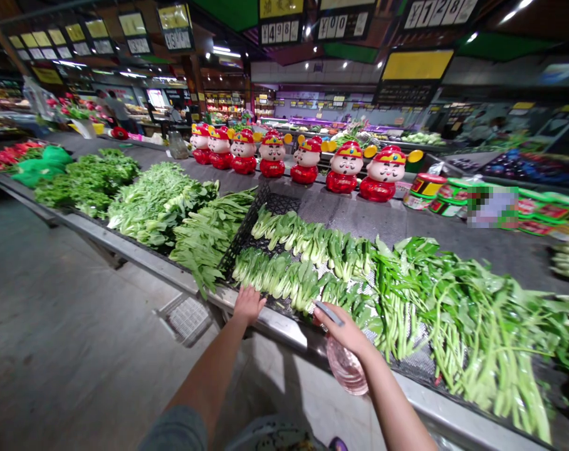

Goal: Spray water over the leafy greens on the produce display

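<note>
The left hand (249, 305) is open with its fingers spread, and it rests at the near edge of the stall, just beside a row of bok choy (279, 282). The right hand (338, 332) curls around the top of a pink spray bottle (346, 366). The bottle hangs down past the metal edge of the stall (284, 326), and its gray nozzle points up at the greens.

The bok choy lies in two neat rows on a black mesh rack (277, 203), which tilts up on the stall. Long green beans (467, 319) lie to the right, and leafy greens (157, 200) lie to the left.

Red and gold pig toys (307, 163) stand in a line on the far side of the dark stall top. Price signs (331, 22) hang overhead, and the gray floor (63, 300) runs along the left.
</note>
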`<state>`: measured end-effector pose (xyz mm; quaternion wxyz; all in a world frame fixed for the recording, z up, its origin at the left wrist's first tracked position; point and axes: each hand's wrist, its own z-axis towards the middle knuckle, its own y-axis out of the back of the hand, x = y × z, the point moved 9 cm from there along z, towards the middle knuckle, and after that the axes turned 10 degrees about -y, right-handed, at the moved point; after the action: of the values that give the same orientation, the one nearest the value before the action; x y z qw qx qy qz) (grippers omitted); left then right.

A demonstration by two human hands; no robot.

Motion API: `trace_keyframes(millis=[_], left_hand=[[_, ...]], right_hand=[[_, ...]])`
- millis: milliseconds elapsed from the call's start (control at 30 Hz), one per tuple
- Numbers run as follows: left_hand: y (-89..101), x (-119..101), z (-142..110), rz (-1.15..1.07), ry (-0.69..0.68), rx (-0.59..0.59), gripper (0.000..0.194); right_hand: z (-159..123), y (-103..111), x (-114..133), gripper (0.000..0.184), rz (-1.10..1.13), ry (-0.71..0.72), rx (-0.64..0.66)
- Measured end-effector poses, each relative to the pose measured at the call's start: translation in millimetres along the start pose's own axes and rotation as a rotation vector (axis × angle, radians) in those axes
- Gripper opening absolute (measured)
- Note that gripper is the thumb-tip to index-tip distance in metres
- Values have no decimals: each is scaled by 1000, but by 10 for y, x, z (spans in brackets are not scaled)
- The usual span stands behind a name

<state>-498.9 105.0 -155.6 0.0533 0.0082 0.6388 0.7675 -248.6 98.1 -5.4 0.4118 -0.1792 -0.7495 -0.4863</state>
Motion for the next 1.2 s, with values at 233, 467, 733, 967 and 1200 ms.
trace_keyframes(millis=[233,467,733,967,1200], left_hand=[[57,-6,-4,-12,-4,-25,46],[192,-105,44,4,-4,-78,41],[179,-686,219,-89,-126,-84,38],[-15,-925,279,-105,-212,8,47],[-42,-900,265,-99,-238,0,49]], right_hand=[[-60,271,-135,47,93,-56,-117],[-178,404,-309,45,79,-109,-164],[-258,490,-440,42,80,-134,-169],[-311,855,-352,39,214,-104,-369],[-295,946,-187,44,297,-65,-481]])
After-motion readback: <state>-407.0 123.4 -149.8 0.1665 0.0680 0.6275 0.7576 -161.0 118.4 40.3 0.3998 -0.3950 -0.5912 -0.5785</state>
